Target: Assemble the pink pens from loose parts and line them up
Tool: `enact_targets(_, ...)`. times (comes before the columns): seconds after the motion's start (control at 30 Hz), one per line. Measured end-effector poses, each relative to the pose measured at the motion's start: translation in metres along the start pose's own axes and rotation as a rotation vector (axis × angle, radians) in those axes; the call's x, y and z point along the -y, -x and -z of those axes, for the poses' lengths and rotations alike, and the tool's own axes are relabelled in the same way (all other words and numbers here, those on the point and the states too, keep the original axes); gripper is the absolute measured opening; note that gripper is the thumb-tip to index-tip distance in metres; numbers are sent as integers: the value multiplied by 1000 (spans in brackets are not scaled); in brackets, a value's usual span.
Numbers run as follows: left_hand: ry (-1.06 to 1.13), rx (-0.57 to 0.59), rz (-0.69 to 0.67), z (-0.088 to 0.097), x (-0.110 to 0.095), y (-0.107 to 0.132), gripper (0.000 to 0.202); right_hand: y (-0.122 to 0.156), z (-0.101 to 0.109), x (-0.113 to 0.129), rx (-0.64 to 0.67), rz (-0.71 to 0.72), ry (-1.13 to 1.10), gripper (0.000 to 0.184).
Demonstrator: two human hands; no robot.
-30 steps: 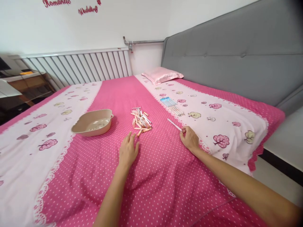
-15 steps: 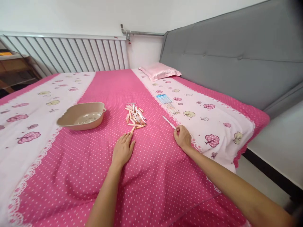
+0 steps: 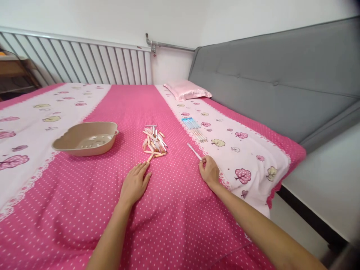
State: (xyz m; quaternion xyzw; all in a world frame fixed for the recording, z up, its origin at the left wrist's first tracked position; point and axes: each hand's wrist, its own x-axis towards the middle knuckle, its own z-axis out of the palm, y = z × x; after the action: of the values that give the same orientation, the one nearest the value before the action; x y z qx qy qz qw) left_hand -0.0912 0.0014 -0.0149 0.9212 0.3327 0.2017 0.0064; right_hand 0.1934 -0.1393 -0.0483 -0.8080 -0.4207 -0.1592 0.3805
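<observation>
My right hand (image 3: 209,170) pinches the near end of a slim, whitish pen-like stick (image 3: 194,151), which points forward and left above the pink bedspread (image 3: 174,180). My left hand (image 3: 135,184) lies flat with its fingers stretched out. Its fingertips are at the near edge of a loose pile of short peach, orange and white sticks (image 3: 153,140), close to one peach stick (image 3: 150,157). Beyond my right hand, several blue-and-white pen-like sticks (image 3: 191,123) lie side by side in a row. Right below them is a second row of pale pinkish sticks (image 3: 199,135).
A beige plastic basin (image 3: 84,146) stands left of the pile, with light marks or small pieces on its floor. A pink pillow (image 3: 187,90) lies at the back, near the grey padded headboard (image 3: 270,75). A white radiator (image 3: 84,62) lines the wall.
The view has shifted slightly, so the bed things appear further left. Both hands keep their places by the sticks, and the right still holds the same whitish stick.
</observation>
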Motion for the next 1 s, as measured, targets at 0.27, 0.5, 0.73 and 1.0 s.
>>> enact_targets(0.27,0,10,15,1,-3,1,51,1,2,0,11,-14,-3,10)
enact_targets(0.5,15,26,28,4,-8,2,52,2,4,-1,14,-6,6,11)
enact_targets(0.73,8,54,32,7,-14,2,52,3,7,-5,37,-16,31,12)
enact_targets(1.0,21,60,38,6,-14,2,51,3,8,-4,37,-10,31,11)
